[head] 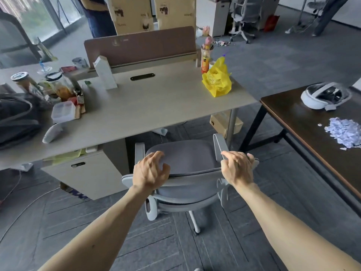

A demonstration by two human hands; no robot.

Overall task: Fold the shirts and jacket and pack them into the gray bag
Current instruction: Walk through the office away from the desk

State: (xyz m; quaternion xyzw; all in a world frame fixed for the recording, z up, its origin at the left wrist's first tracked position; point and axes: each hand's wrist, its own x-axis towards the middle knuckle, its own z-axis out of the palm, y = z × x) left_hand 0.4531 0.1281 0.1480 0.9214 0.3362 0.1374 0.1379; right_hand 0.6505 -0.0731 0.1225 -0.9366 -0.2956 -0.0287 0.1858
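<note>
While my right hand curls over the chair back and my left hand sits clawed on it, grip unclear, no clothes show. Far left on the counter slumps a dark, soft-looking bag; I'd take its strap.

The chair stands just before the table, barring the near approach — the left hand and right hand grip its backrest. The table's middle lies open between jars and a white carton on the left and a yellow bag on the right. A narrow gap of carpet parts it from the dark table.
</note>
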